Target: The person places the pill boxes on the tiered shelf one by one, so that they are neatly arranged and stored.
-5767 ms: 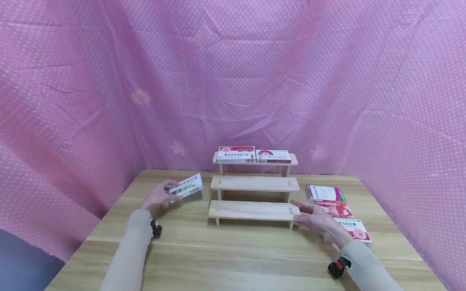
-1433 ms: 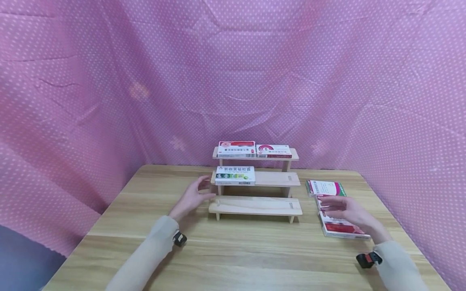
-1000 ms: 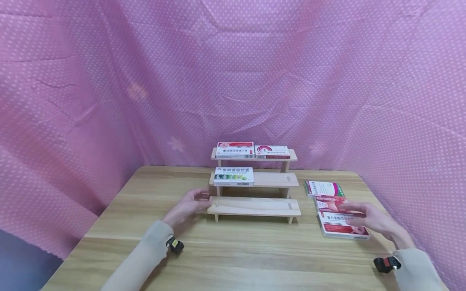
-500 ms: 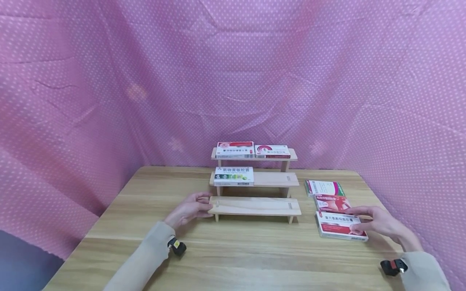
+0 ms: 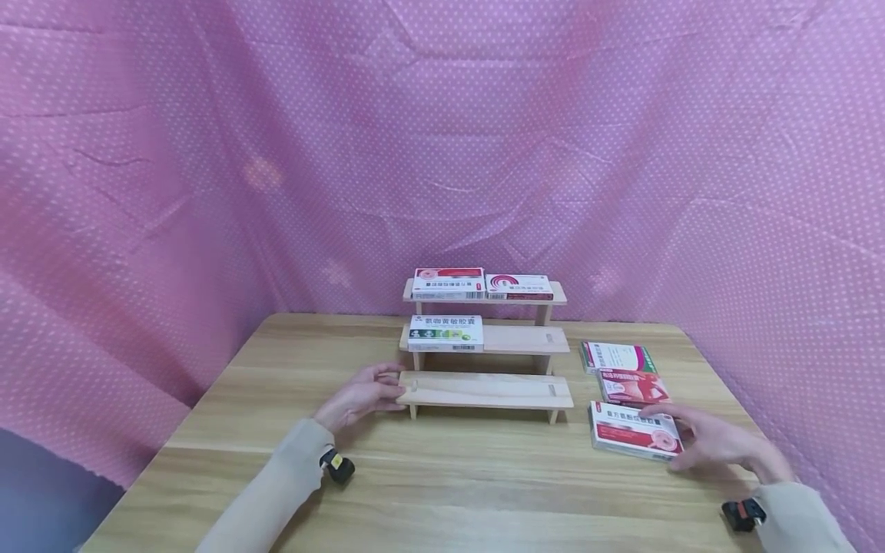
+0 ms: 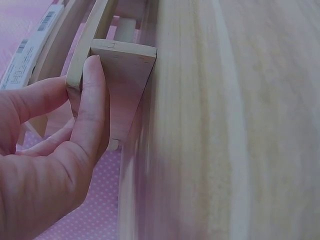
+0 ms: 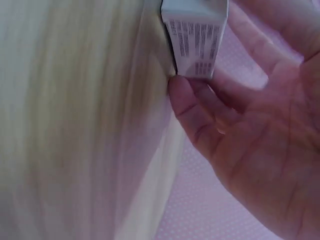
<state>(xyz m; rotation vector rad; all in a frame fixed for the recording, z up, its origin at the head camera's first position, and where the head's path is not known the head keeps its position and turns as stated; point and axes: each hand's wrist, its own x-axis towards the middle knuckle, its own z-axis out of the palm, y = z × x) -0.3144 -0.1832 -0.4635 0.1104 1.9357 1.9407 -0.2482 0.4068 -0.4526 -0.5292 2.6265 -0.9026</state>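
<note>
A three-step wooden display stand (image 5: 484, 390) stands mid-table. My left hand (image 5: 361, 397) pinches the left end of its lowest step; the left wrist view shows the thumb and fingers around the board's end (image 6: 75, 75). At the right, my right hand (image 5: 719, 444) holds a white-and-red medicine box (image 5: 625, 430) by its right end, thumb at the near corner and fingers along the far edge. The box's printed end (image 7: 195, 45) shows in the right wrist view. On the middle step's left half lies a white-and-green medicine box (image 5: 445, 332).
Two medicine boxes, one white and red (image 5: 448, 283), one white with a pink arc (image 5: 518, 286), fill the top step. Beyond my right hand lie a red box (image 5: 632, 385) and a white-and-green box (image 5: 615, 356). A pink dotted curtain (image 5: 442, 153) hangs behind the table.
Earlier the left hand held the white-and-green box, which now lies on the middle step; that hand has moved to the lowest step. The right hand left the stand, and its box has shifted left.
</note>
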